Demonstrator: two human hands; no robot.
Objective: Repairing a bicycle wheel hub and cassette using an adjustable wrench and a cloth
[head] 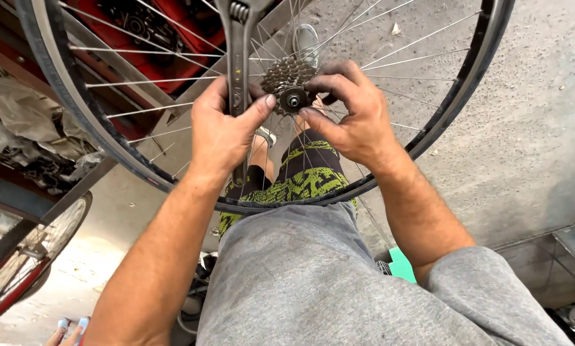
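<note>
A bike wheel (108,138) stands upright in front of the person, resting against their legs. It has a thin black tyre, a shiny rim and many thin silver spokes. In the middle of the wheel sits a stack of small toothed gears (287,78), brown and a bit rusty, with a round silver nut at the centre.

There is no table here. The wheel stands over a grey concrete floor (531,128) with a few scraps on it. To one side lie dusty rags and junk, and part of another bike wheel (25,256) shows low down. Something red sits behind the spokes at the top.

The left hand (220,131) wraps around the handle of a long grey wrench (237,70), which points up across the spokes, just beside the gears. Its thumb stretches out and touches the gears. The right hand (351,112) sits on the other side. Its fingers (329,83) curl over the top of the gears and its thumb presses underneath, so they pinch the gears between them.
</note>
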